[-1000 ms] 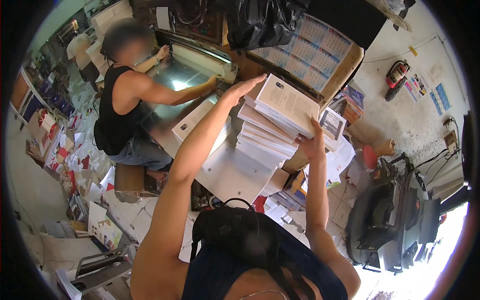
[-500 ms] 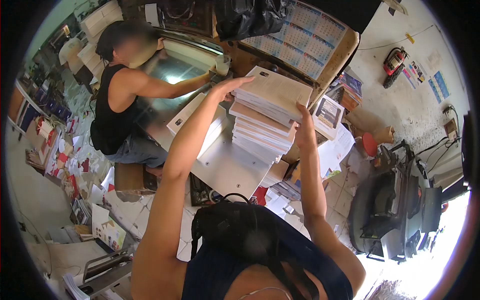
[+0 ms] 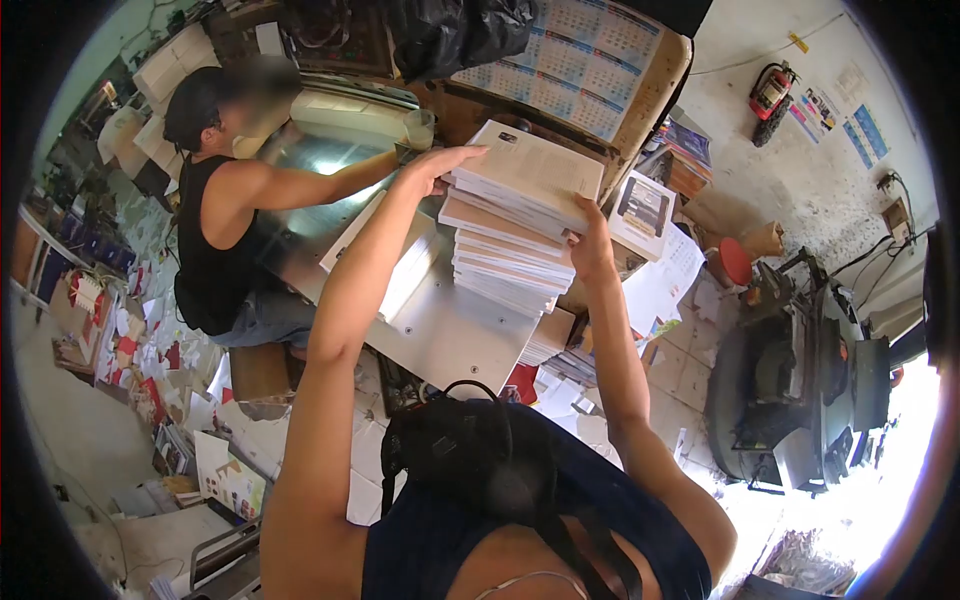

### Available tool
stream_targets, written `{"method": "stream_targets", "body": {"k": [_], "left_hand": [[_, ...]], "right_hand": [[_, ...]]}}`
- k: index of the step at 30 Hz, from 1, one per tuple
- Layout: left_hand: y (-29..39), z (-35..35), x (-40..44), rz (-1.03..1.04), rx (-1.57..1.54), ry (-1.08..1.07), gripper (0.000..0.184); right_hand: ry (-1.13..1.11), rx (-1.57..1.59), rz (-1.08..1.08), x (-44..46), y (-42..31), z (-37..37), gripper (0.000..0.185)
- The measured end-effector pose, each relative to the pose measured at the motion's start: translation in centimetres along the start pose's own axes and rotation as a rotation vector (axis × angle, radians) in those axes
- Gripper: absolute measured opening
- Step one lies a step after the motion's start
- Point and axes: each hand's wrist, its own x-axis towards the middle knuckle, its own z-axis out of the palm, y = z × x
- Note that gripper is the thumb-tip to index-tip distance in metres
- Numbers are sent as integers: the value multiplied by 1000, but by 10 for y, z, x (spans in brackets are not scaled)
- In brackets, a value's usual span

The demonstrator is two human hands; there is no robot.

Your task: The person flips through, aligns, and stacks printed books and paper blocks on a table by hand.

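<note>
A tall stack of books [image 3: 508, 262] stands on the pale metal table [image 3: 445, 345], its layers slightly out of line. My left hand [image 3: 440, 168] grips the far left side of the upper books [image 3: 530, 165], fingers along the top edge. At their right corner, my right hand [image 3: 592, 240] has its thumb on the top cover and its fingers at the side, partly hidden. The upper books lie on or just above the lower ones; I cannot tell which. Beside my left forearm lies another pile of books [image 3: 412, 262], partly covered by the arm.
A co-worker [image 3: 222, 210] sits at the left, one arm stretched toward a plastic cup [image 3: 418, 128]. A calendar [image 3: 580, 65] is behind the stack. More books [image 3: 640, 212] and loose sheets [image 3: 665, 275] lie to the right. Paper scraps [image 3: 175, 365] litter the floor at left.
The view has shifted a little, so the scene sits further left. Both my hands stay on the upper books, with no clear movement of the stack.
</note>
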Motion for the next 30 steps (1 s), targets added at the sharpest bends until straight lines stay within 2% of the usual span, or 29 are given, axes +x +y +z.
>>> {"method": "stream_targets", "body": {"k": [4,5,7,9,11,13,15,16,17,18,20,21,22,24,26,28,30], "left_hand": [[22,15,-47,77,-167,9,76],[25,19,-53,89,-219,37,68],[23,24,-49,127,-290,-21,68],[19,28,-37,151,-323,-34,67],[6,31,-23,159,-307,-16,68],[9,32,-43,166,-313,-5,67],[-3,34,-57,208,-380,-46,72],[-12,33,-64,221,-414,-66,75],[-20,34,-73,201,-469,-25,93],[-32,35,-85,276,-498,-36,99],[-57,35,-112,431,-557,-55,114],[-64,33,-129,447,-534,-85,116],[-69,30,-149,463,-512,-116,118],[-95,27,-172,477,-427,-155,122],[-119,17,-182,511,-287,-151,127],[-152,15,-183,545,-145,-179,127],[-180,17,-186,533,-11,-187,127]], "right_hand": [[-46,210,27,14,4,-14,49],[-52,233,14,8,1,-12,50],[-64,278,2,2,-5,-10,50],[-129,126,-128,-9,-3,-15,47],[-167,350,-12,10,1,-30,44],[-184,-44,-327,17,17,-56,44],[-162,300,-122,-21,-4,-37,47],[-156,227,-165,-38,-16,-32,50],[-147,154,-201,-54,-19,-33,52],[-137,80,-236,-69,-21,-36,55],[-285,-28,-286,-90,-26,-44,66],[-329,-43,-200,-99,-29,-47,72],[-278,-107,-93,-111,-32,-44,77],[-361,-101,17,-129,-20,-47,82],[-418,-252,13,-137,5,-55,91],[-477,-303,92,-137,39,-72,88],[-534,-456,76,-128,67,-85,84]]}}
